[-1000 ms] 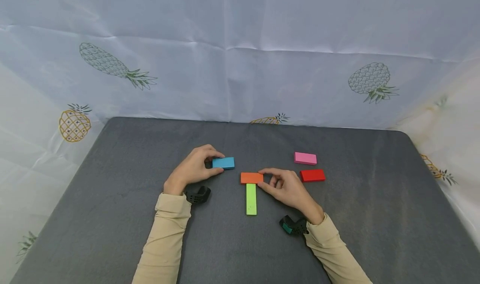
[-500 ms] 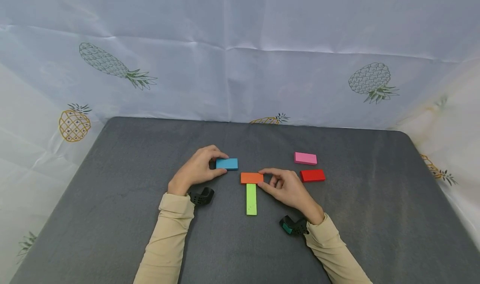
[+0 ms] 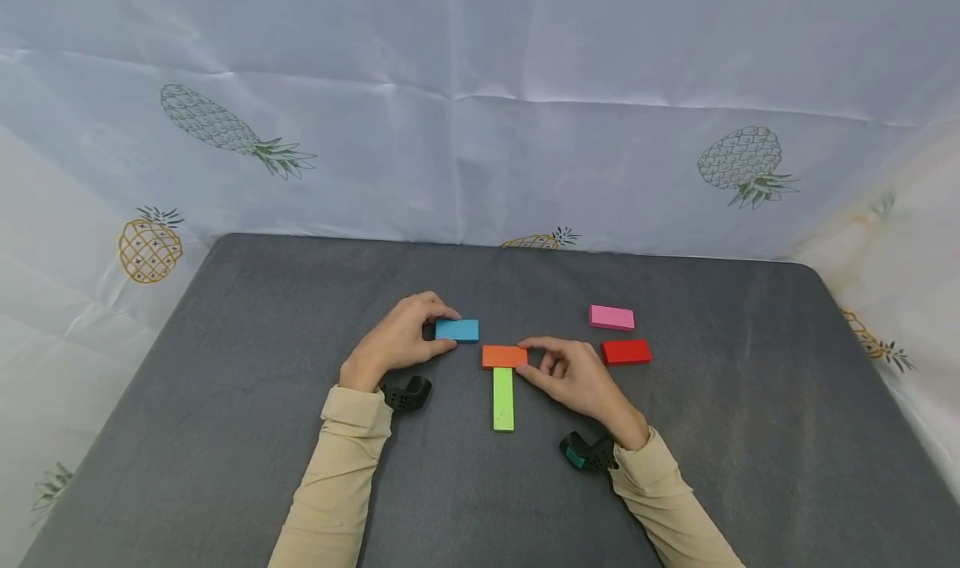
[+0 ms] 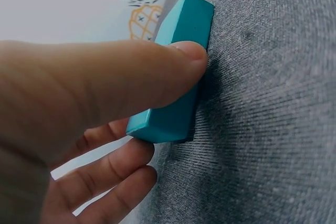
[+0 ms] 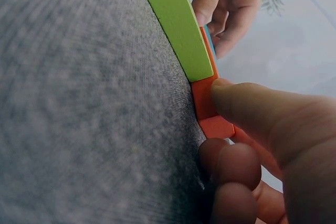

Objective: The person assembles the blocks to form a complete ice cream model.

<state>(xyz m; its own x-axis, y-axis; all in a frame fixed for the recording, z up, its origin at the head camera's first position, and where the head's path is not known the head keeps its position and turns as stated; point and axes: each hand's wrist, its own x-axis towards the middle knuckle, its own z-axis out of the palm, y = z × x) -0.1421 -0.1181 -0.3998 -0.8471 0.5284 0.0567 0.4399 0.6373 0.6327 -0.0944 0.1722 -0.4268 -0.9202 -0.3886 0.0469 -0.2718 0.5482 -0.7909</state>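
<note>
In the head view my left hand (image 3: pixel 401 334) pinches a blue block (image 3: pixel 459 330) by its left end, thumb on the near side and fingers on the far side. The left wrist view shows the thumb across the face of this blue block (image 4: pixel 184 24), low over the cloth. My right hand (image 3: pixel 577 376) grips the right end of an orange block (image 3: pixel 501 356) between thumb and index finger. A light green block (image 3: pixel 503 401) runs from the orange one's near side toward me, forming a T. The blue block lies just left of and beyond the orange one.
A pink block (image 3: pixel 611 317) and a red block (image 3: pixel 626 351) lie right of the right hand on the dark grey table (image 3: pixel 750 426). Pineapple-printed white cloth (image 3: pixel 480 134) hangs behind the table. Each wrist carries a black camera mount.
My left hand has slid the blue block a little to the right and nearer, closer to the orange block. The right hand, orange and green blocks have stayed put.
</note>
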